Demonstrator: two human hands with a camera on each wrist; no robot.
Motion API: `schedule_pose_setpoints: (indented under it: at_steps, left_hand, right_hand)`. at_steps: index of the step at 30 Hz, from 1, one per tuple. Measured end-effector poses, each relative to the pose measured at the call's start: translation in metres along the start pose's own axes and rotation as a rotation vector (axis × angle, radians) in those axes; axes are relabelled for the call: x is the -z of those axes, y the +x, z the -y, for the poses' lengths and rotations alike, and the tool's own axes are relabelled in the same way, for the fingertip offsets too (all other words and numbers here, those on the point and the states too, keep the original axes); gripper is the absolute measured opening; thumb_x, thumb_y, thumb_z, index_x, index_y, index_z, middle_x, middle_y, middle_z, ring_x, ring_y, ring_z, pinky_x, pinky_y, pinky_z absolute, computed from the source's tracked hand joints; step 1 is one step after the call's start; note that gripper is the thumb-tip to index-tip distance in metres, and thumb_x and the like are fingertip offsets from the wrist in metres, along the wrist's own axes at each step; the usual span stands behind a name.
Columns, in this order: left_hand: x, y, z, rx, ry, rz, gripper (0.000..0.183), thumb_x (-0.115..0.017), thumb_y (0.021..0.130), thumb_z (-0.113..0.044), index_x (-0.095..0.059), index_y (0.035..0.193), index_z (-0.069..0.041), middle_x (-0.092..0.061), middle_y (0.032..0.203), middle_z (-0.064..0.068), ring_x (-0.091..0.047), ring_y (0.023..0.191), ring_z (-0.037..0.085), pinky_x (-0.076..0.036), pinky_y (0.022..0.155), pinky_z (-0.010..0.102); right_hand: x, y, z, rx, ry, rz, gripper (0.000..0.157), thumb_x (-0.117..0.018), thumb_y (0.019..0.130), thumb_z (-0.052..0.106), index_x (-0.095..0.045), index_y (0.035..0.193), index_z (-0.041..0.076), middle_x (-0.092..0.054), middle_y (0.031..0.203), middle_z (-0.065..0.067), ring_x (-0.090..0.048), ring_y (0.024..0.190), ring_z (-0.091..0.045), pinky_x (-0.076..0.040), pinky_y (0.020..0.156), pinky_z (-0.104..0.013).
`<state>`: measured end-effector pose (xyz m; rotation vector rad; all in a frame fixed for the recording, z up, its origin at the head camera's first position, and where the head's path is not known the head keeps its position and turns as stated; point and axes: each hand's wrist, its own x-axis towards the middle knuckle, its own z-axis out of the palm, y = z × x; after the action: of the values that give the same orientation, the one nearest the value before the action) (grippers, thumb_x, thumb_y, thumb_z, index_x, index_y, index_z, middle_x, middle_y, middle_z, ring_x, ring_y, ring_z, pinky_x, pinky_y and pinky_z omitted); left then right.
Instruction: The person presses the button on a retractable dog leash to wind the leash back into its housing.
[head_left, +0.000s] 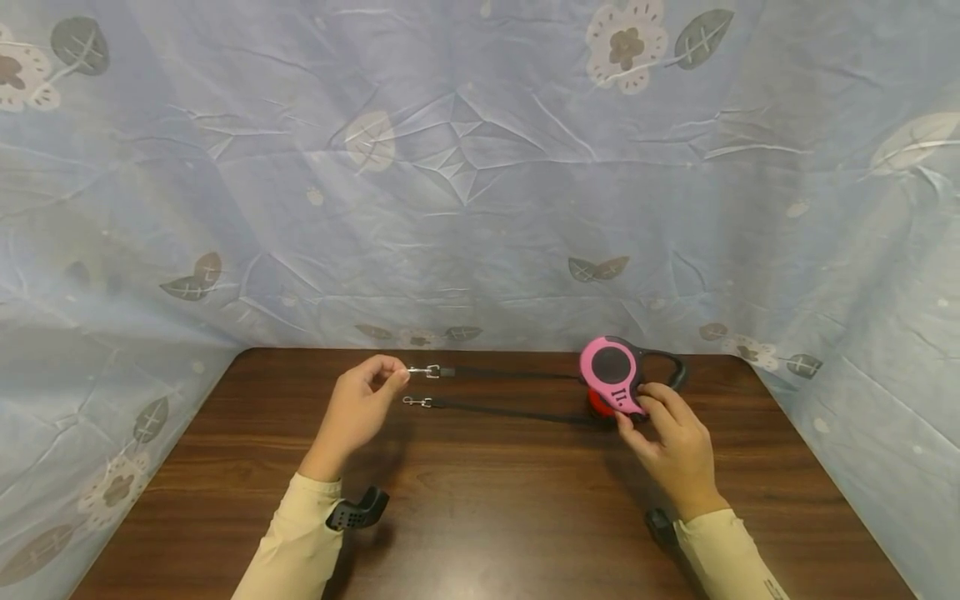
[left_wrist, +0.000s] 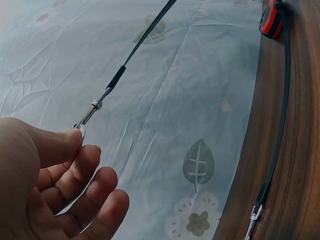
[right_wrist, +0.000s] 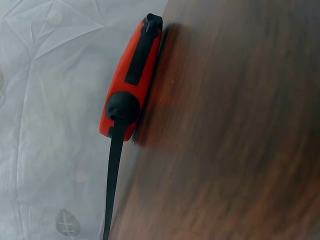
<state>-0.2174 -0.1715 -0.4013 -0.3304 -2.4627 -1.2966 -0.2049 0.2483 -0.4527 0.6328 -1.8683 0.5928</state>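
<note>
Now, my left hand (head_left: 360,410) pinches a metal clip (head_left: 431,371) between thumb and forefinger, and my right hand (head_left: 677,448) grips the pink leash case (head_left: 609,363), toward the far right of the wooden table (head_left: 495,492). A black strap (head_left: 517,374) joins clip and case. A red case (head_left: 597,404) shows partly behind it, its dark strap (head_left: 517,412) stretching left over the wood to a second clip (head_left: 417,402).

Dark marks (head_left: 618,397) on the pink leash case (head_left: 611,365), far right: too small for me to read. Sleeve print (head_left: 772,588) on my right sleeve (head_left: 726,552), near right: illegible.
</note>
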Motion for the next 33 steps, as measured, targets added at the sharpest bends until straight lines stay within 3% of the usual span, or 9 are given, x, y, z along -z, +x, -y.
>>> schedule_pose_setpoints:
  at_steps: [10,23,33]
  left_hand:
    - [-0.003,0.0,-0.003,0.014,-0.019,0.026,0.011,-0.063,0.093,-0.027,-0.065,0.09,-0.016,-0.063,0.079,-0.003,-0.056,0.065,0.018,-0.046,0.059,0.029]
    - [-0.008,-0.001,-0.004,0.02,0.004,0.079,0.02,-0.059,0.094,-0.037,-0.065,0.094,-0.017,-0.065,0.083,0.001,-0.059,0.072,0.014,-0.047,0.065,0.032]
    - [-0.011,-0.002,-0.008,0.014,-0.004,0.108,0.014,-0.061,0.093,-0.032,-0.066,0.092,-0.019,-0.065,0.081,-0.002,-0.059,0.073,0.014,-0.047,0.067,0.032]
  right_hand:
    - [-0.003,-0.002,0.002,0.013,0.008,0.027,0.034,-0.07,0.084,0.032,-0.069,0.09,-0.001,-0.065,0.102,-0.013,-0.062,0.084,-0.027,-0.041,0.094,-0.014]
    - [-0.007,-0.003,0.006,0.027,0.016,0.025,0.033,-0.069,0.085,0.032,-0.067,0.085,-0.001,-0.066,0.1,-0.014,-0.062,0.085,-0.028,-0.045,0.088,-0.019]
    - [-0.009,-0.003,0.01,0.034,0.029,0.031,0.031,-0.072,0.083,0.031,-0.066,0.083,0.0,-0.066,0.103,-0.013,-0.064,0.087,-0.029,-0.044,0.092,-0.019]
